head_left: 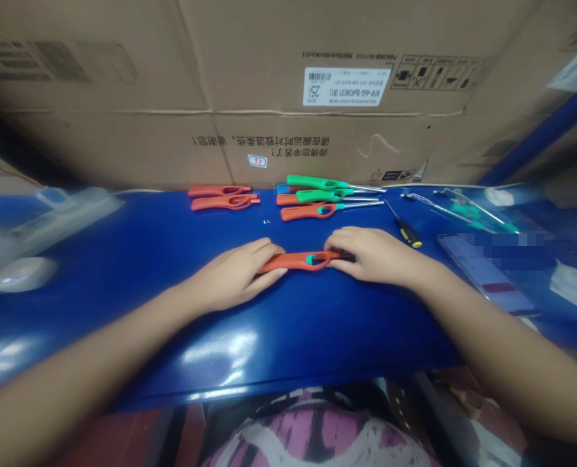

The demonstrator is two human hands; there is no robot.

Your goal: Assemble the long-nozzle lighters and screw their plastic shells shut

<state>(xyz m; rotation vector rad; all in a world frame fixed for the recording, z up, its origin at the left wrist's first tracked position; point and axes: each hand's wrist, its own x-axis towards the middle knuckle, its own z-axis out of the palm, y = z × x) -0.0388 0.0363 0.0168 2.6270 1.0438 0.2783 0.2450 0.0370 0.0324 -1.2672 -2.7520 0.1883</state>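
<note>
An orange gas lighter (295,261) with a teal trigger lies level between my two hands, just above or on the blue table. My left hand (242,272) is closed around its handle end. At the other end, my right hand (366,254) pinches the nozzle side, and the fingers hide most of that tip. Behind the hands sit more lighters: a green one (312,182), another green one (322,195) and an orange one (310,212), with metal rods pointing right. To their left are two orange lighter bodies (222,203) without rods.
A yellow-black screwdriver (408,232) lies right of the lighters. Beyond it are metal rods with teal parts (468,211) and a phone (485,275). Cardboard boxes (249,78) wall off the back. A blurred clear plastic object (49,227) stands left on the blue table (317,337).
</note>
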